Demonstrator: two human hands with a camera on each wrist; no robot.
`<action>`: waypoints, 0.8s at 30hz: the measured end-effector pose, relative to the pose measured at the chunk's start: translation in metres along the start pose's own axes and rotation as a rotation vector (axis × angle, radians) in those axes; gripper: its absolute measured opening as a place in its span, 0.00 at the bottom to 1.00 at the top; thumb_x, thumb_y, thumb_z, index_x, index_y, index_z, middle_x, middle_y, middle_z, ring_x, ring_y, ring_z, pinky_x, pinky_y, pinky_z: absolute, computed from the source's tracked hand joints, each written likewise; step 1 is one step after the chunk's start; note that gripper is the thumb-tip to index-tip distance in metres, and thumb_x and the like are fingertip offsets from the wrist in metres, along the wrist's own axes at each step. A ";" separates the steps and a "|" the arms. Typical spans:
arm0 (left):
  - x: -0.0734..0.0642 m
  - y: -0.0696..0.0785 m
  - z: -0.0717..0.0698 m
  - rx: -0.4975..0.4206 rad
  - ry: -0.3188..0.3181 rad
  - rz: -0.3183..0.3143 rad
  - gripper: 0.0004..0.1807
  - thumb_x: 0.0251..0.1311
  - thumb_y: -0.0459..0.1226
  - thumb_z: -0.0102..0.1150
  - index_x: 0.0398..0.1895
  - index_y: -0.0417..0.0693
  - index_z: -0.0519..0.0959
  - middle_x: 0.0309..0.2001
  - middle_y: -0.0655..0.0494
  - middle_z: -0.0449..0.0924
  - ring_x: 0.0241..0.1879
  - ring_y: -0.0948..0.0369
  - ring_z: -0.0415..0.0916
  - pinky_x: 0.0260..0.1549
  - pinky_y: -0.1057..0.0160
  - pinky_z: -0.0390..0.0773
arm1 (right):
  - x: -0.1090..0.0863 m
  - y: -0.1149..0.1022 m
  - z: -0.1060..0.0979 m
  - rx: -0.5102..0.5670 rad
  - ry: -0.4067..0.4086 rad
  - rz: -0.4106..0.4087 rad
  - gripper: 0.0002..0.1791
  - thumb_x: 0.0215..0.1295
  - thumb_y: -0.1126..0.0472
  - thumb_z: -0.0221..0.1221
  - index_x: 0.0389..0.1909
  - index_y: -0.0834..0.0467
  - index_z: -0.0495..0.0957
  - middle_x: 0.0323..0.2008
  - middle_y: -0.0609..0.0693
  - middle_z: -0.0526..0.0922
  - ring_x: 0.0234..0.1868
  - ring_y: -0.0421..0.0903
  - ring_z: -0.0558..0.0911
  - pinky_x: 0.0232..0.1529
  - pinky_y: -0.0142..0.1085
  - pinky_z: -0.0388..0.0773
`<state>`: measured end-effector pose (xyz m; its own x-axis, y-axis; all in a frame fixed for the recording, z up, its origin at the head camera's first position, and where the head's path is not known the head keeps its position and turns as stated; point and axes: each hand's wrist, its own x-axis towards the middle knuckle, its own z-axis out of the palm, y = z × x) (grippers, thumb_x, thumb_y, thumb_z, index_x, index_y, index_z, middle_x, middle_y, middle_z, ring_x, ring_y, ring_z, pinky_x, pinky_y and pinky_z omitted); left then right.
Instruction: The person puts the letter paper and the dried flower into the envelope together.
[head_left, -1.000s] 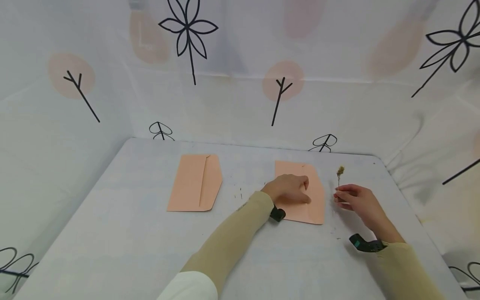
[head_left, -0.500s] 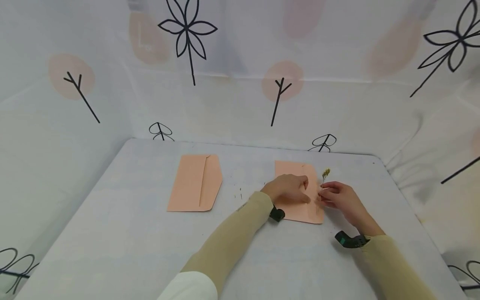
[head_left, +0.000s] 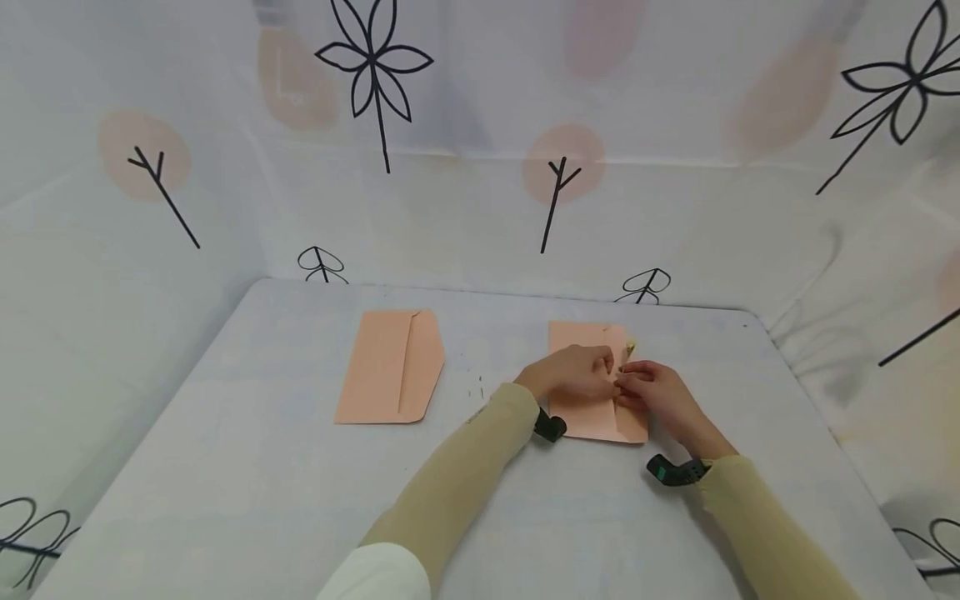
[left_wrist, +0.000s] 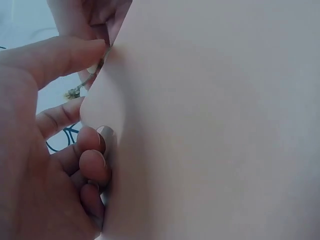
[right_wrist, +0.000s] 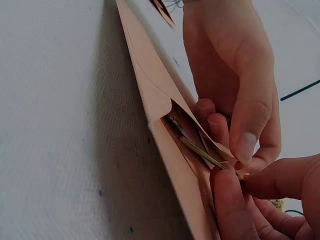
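My left hand (head_left: 572, 371) grips a peach paper envelope (head_left: 585, 419) on the right half of the table. In the left wrist view its fingers (left_wrist: 92, 162) curl at the envelope's edge, the thumb close to the opening. My right hand (head_left: 663, 402) pinches a dried flower sprig between thumb and fingers, right beside the left hand. The sprig's small yellowish head (head_left: 629, 347) sticks up beyond the fingers. In the right wrist view its cut stem (right_wrist: 202, 152) points into the envelope's parted mouth, where some dark, thin bits (right_wrist: 175, 120) show inside.
A second peach envelope (head_left: 381, 371) lies flat at the left, its flap side to the right. Small dark bits (head_left: 481, 387) are scattered between the two envelopes. A white patterned cloth (head_left: 465, 200) rises behind the table (head_left: 247, 500).
My right hand has moved left with the dried flower sprig, from beside the envelope to its open edge. The left hand stays on the envelope, which has lifted slightly at its near side.
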<state>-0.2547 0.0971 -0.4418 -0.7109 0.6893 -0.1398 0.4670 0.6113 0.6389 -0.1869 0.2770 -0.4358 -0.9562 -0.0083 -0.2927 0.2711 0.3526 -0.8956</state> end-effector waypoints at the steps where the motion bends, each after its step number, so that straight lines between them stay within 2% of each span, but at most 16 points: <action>1: 0.000 -0.001 0.000 -0.005 0.006 0.008 0.15 0.59 0.54 0.62 0.42 0.63 0.71 0.31 0.62 0.74 0.34 0.66 0.72 0.32 0.67 0.68 | 0.001 0.001 0.001 0.009 0.000 0.002 0.27 0.74 0.60 0.54 0.65 0.73 0.61 0.47 0.58 0.80 0.38 0.37 0.84 0.42 0.34 0.81; 6: 0.001 -0.004 0.000 -0.016 -0.001 0.037 0.13 0.61 0.52 0.62 0.43 0.63 0.72 0.33 0.62 0.75 0.35 0.65 0.72 0.33 0.68 0.68 | 0.003 0.003 0.008 0.011 0.016 -0.007 0.26 0.74 0.62 0.53 0.65 0.73 0.61 0.50 0.61 0.79 0.38 0.36 0.83 0.42 0.34 0.81; 13: 0.001 -0.004 -0.003 -0.013 -0.013 0.064 0.12 0.63 0.50 0.62 0.44 0.62 0.71 0.30 0.60 0.72 0.33 0.65 0.71 0.31 0.69 0.67 | 0.001 0.002 0.012 -0.050 0.023 -0.027 0.25 0.75 0.62 0.51 0.65 0.73 0.63 0.55 0.66 0.77 0.43 0.40 0.82 0.45 0.35 0.81; 24: -0.001 -0.003 -0.012 -0.035 0.004 0.103 0.13 0.62 0.48 0.61 0.44 0.60 0.70 0.25 0.60 0.68 0.26 0.65 0.68 0.27 0.70 0.64 | 0.006 0.007 0.010 -0.092 0.029 -0.038 0.23 0.73 0.61 0.55 0.63 0.70 0.67 0.54 0.64 0.79 0.46 0.43 0.82 0.45 0.32 0.80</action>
<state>-0.2611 0.0900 -0.4342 -0.6620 0.7463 -0.0688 0.5192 0.5229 0.6760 -0.1891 0.2701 -0.4473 -0.9686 0.0036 -0.2484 0.2249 0.4375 -0.8706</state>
